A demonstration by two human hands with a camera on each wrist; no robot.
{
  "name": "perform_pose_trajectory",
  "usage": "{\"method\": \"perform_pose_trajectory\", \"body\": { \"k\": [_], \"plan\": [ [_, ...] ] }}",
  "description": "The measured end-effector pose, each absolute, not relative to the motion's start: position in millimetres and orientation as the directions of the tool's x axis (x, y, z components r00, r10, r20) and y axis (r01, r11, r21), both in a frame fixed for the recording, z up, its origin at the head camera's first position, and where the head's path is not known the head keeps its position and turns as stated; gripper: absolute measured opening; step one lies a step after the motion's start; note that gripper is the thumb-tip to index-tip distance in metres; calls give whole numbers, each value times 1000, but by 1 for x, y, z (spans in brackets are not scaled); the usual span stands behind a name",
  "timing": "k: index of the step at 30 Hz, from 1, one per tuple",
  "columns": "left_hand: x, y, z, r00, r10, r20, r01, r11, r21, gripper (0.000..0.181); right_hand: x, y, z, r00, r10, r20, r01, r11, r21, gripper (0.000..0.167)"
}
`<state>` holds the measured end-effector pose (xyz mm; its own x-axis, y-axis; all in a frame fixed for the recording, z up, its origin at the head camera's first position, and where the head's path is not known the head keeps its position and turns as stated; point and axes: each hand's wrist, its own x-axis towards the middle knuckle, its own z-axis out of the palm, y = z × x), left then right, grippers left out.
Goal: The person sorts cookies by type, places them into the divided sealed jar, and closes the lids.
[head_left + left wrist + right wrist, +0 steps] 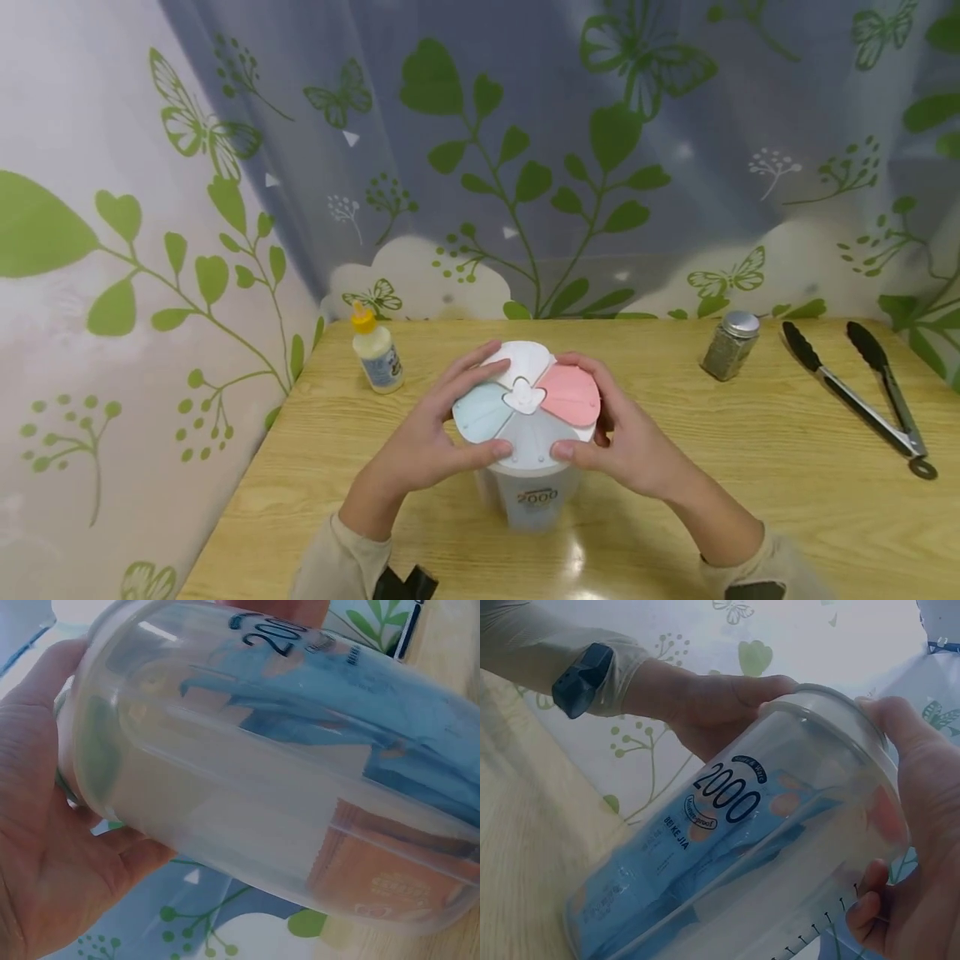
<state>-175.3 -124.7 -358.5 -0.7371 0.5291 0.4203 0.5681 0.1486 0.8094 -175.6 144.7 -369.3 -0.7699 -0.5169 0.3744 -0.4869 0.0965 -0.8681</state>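
A clear plastic storage jar (534, 504) marked 2000 stands on the table in front of me. Its round lid (525, 442) has petal-shaped sections in white, pink, pale blue and grey, with a small white flower in the middle. My left hand (435, 429) grips the lid's left side, thumb at the front edge and fingers at the back. On the opposite side my right hand (637, 442) holds it the same way. Through the wall, blue packets (697, 862) show in the right wrist view, and an orange-brown packet (390, 862) in the left wrist view.
A glue bottle (379, 358) with a yellow cap stands at the back left of the wooden table (300, 517). Toward the back right are a small glass jar (729, 348) with a metal lid and black-tipped tongs (862, 404). Patterned curtains (480, 208) hang behind.
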Motion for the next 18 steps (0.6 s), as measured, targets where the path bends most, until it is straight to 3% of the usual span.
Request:
{"method": "perform_pose_trajectory", "body": {
  "k": [12, 18],
  "plan": [
    [-191, -111, -365, -743, 517, 424, 583, 190, 790, 76, -192, 163, -366, -753, -581, 308, -450, 114, -886, 81],
    [-199, -106, -364, -750, 534, 391, 581, 250, 774, 74, -192, 173, -366, -803, -538, 257, -415, 195, -889, 81]
  ]
}}
